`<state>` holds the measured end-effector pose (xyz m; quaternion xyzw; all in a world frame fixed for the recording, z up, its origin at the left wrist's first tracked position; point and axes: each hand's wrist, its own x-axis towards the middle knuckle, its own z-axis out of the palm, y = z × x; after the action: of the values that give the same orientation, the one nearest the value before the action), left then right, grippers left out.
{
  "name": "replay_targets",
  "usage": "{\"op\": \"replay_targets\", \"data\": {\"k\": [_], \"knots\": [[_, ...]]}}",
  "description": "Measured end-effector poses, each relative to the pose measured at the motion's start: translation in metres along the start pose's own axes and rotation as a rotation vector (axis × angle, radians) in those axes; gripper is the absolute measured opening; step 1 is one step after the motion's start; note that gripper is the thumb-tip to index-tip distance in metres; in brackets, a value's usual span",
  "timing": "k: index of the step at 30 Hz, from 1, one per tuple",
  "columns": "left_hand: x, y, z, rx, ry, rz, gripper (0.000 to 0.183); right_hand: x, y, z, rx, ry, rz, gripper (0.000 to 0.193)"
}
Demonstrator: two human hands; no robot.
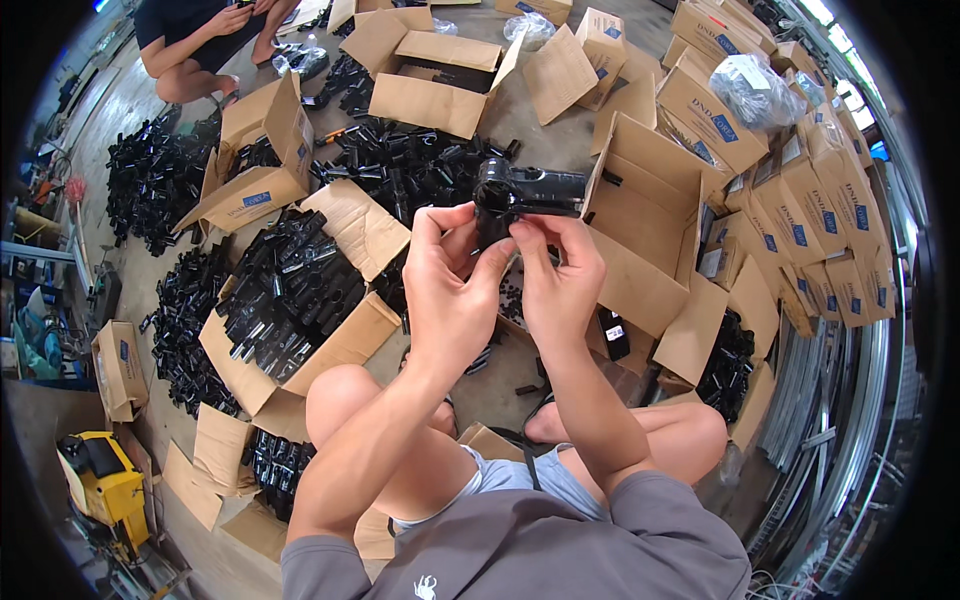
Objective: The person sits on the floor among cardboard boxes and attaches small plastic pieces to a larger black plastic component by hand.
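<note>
Left hand [452, 275] and right hand [558, 272] closely pinch a black fitting [494, 188], its long tube [549, 191] pointing rightward.

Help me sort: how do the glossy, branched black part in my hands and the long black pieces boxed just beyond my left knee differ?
The branched black part is held in the left hand and right hand; the long black pieces lie heaped in an open brown cardboard box. The part is single; the pieces are many. Both are shiny black.
</note>
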<state>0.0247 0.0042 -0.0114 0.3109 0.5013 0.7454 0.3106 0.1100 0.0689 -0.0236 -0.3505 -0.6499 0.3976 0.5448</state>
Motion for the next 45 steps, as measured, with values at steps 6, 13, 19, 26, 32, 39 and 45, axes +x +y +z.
{"op": "replay_targets", "data": {"k": [6,13,19,26,32,39,45], "knots": [[-0.001,-0.005,0.000,0.020,0.000,0.017,0.035,-0.002,0.011,0.001,0.061,0.057,0.043,0.012],[-0.001,-0.003,-0.003,0.015,-0.005,-0.039,0.034,-0.013,0.026,-0.011,0.338,0.057,0.127,0.046],[-0.010,-0.009,0.001,0.345,-0.279,-0.236,0.036,-0.009,0.018,-0.078,0.467,-0.115,0.565,0.043],[-0.030,0.021,0.016,0.402,-0.440,-0.326,0.061,-0.025,0.022,-0.207,-0.078,0.245,0.525,0.035],[-0.030,0.024,0.017,0.360,-0.463,-0.318,0.057,-0.061,0.037,-0.323,-0.350,0.864,0.479,0.095],[-0.031,0.021,0.019,0.445,-0.514,-0.287,0.036,-0.126,0.096,-0.206,-0.193,0.272,0.763,0.054],[-0.028,0.008,0.015,0.469,-0.479,-0.185,0.030,-0.154,0.172,-0.180,0.048,0.258,1.144,0.033]]}}
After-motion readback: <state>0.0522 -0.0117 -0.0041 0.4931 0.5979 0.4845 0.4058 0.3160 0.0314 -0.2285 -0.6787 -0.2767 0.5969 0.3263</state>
